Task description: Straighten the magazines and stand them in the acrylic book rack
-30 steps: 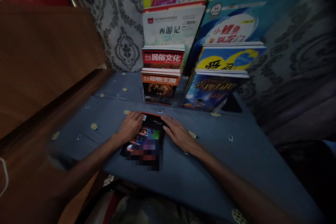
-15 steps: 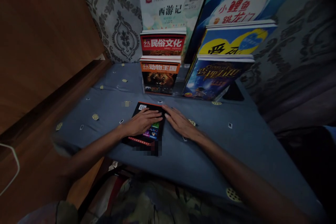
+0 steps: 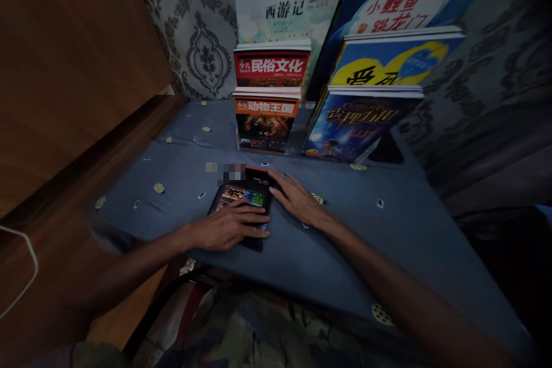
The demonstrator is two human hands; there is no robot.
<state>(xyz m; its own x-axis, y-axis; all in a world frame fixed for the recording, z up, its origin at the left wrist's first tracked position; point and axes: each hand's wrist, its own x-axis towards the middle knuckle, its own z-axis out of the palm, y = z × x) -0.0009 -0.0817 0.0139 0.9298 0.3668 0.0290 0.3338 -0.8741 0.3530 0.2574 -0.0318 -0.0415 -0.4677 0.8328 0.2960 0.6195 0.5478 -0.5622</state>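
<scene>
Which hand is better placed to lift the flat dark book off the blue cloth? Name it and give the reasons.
Left, probably. The left hand lies flat across the book's near end, while the right hand only touches its far right edge, mostly resting on the blue cloth.

It looked like a room in a home: patterned wallpaper rose behind children's books stood in tiers, on a desk under a blue cloth, with a wooden headboard left of the books.

A blue patterned cloth covers the surface, bearing a flat dark book and a rack of upright books.
</scene>
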